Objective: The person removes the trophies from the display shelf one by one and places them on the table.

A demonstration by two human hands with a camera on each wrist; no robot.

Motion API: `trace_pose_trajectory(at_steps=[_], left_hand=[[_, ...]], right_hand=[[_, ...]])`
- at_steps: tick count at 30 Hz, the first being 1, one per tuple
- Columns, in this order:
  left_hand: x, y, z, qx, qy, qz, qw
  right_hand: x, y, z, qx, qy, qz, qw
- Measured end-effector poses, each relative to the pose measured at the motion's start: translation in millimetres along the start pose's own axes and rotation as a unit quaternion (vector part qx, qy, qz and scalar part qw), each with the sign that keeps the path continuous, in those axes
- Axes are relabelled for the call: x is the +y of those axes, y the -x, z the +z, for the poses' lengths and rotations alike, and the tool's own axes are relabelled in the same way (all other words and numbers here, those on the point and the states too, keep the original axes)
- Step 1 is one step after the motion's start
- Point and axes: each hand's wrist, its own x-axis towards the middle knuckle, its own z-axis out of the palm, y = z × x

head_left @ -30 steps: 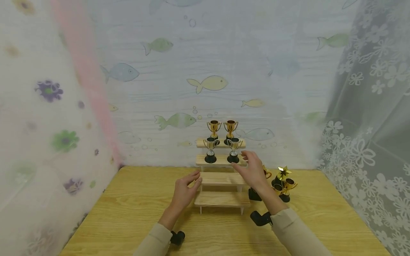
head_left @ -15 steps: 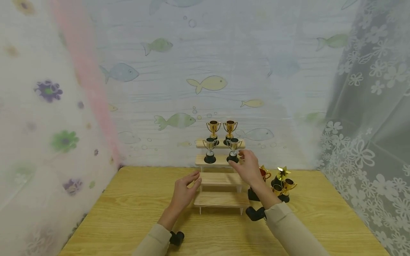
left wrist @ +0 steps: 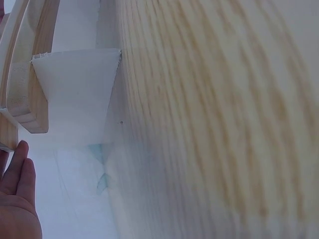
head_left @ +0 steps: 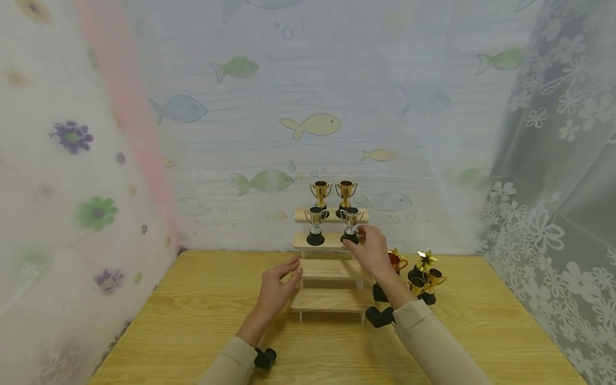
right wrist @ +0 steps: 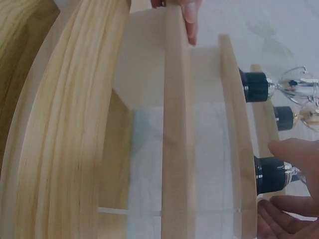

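Note:
A stepped wooden display stand (head_left: 332, 300) with several tiers occupies the middle of the table. My right hand (head_left: 374, 250) pinches the black base of a silver trophy cup (head_left: 352, 216) on the second tier from the top; in the right wrist view, thumb and fingers lie on either side of that base (right wrist: 269, 174). Its twin, another silver trophy cup (head_left: 315, 216), stands upright to the left. Two gold trophy cups (head_left: 321, 191) are on the top tier behind. With its fingers nearly straight, my left hand (head_left: 276, 289) touches the left end of a lower tier.
Right of the stand, a group of trophies sits on the table: a gold star trophy (head_left: 425, 260), small gold cups (head_left: 434, 277) and a red cup (head_left: 395, 262), partly hidden by my right arm. Patterned cloth curtains (head_left: 308, 155) rise behind the table (head_left: 216, 299).
My right hand has moved slightly left and closed in on the right silver trophy cup's base. The left hand stays at the tier's end.

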Motion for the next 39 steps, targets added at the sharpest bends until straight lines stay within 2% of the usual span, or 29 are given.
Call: trace_pose_trajectory(at_steps=[7, 14, 33, 39], left_hand=[[0.0, -0.6, -1.1, -0.003, 0.000, 0.002, 1.0000], [-0.7, -0.5, -0.1, -0.002, 0.000, 0.001, 1.0000], [0.7, -1.5, -0.8, 0.000, 0.009, 0.007, 0.9999], [1.1, -1.2, -1.2, -0.005, 0.011, 0.004, 0.9999]], right_hand=[[0.3, -2.7, 3.5, 0.018, -0.002, 0.005, 1.000], [-0.8, -3.6, 5.6, 0.020, -0.004, 0.016, 1.000], [0.9, -6.5, 7.6, 0.029, -0.004, -0.008, 1.000], [1.0, -6.0, 7.1, 0.023, 0.002, -0.003, 1.000]])
